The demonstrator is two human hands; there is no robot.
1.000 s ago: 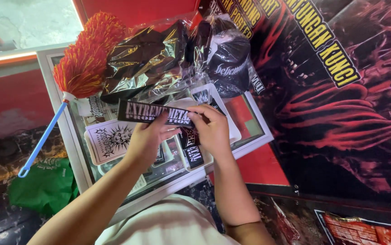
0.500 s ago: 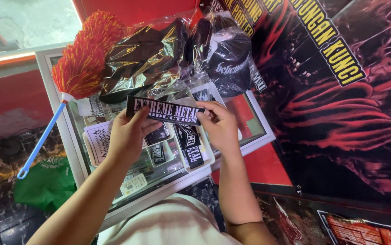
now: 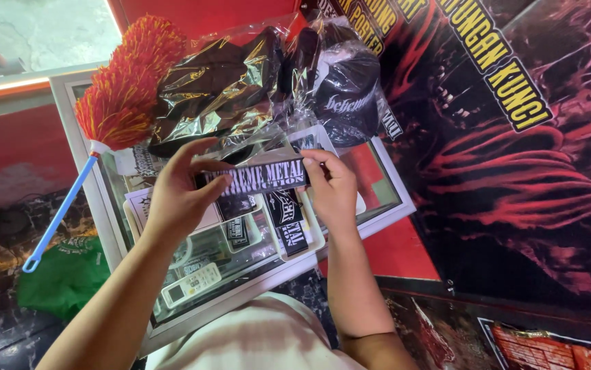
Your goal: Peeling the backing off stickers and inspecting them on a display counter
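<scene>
I hold a long black sticker with white lettering (image 3: 258, 178) level above a glass display case (image 3: 254, 270). My left hand (image 3: 180, 195) pinches its left end between thumb and fingers. My right hand (image 3: 333, 188) grips its right end. Below the sticker lie more black-and-white stickers (image 3: 288, 223) and a white card with a black emblem (image 3: 139, 204) on the glass top.
A red and orange duster with a blue handle (image 3: 121, 103) leans at the left. Black caps wrapped in clear plastic (image 3: 240, 82) sit at the back of the case. A white remote (image 3: 193, 284) lies inside it. A green bag (image 3: 62, 277) is on the floor. A dark red-and-black banner (image 3: 515, 137) covers the right.
Both hands have raised the sticker slightly and turned it flatter, from tilted to nearly level. The grip on both ends is unchanged.
</scene>
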